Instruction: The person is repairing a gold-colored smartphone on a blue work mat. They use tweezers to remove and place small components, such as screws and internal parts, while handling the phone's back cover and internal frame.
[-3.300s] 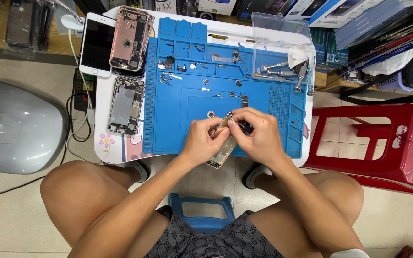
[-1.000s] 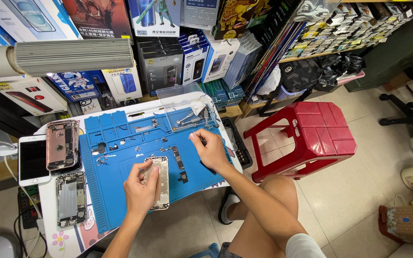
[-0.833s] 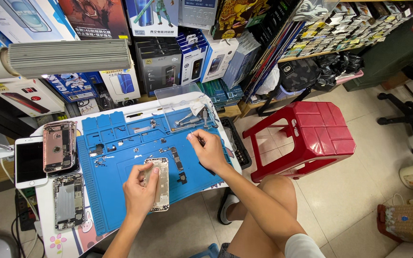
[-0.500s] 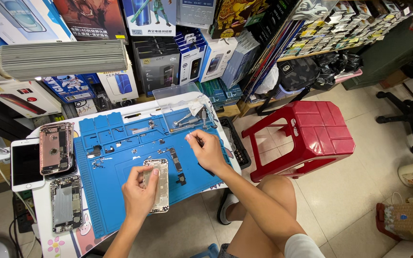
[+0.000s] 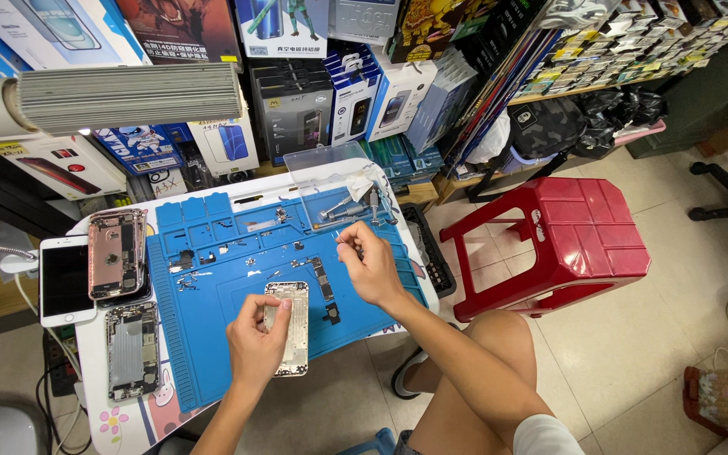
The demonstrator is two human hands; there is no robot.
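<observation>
Left hand: closed around the lower left edge of a silver, rectangular metal phone housing, thumb on its face near the top corner. The housing lies flat at the near edge of the blue silicone repair mat, its bottom end overhanging that edge slightly.

Right hand: fingertips pinched narrow over the right part of the mat, palm down. Whether a small part sits between the fingertips cannot be told. Just left of this hand, on the mat, lies a dark narrow strip component with a small dark part below it.

Toward the far right corner of the mat, a cluster of grey metal hand tools lies beside a clear plastic lid. Small screws and fragments are scattered across the mat's left half.

Off the mat's left edge, on the white table: a rose-coloured opened phone housing, a white-framed phone with dark screen farther left, and a grey opened phone body nearer the person.

Well right of the mat stands a red plastic stool on the tiled floor.
</observation>
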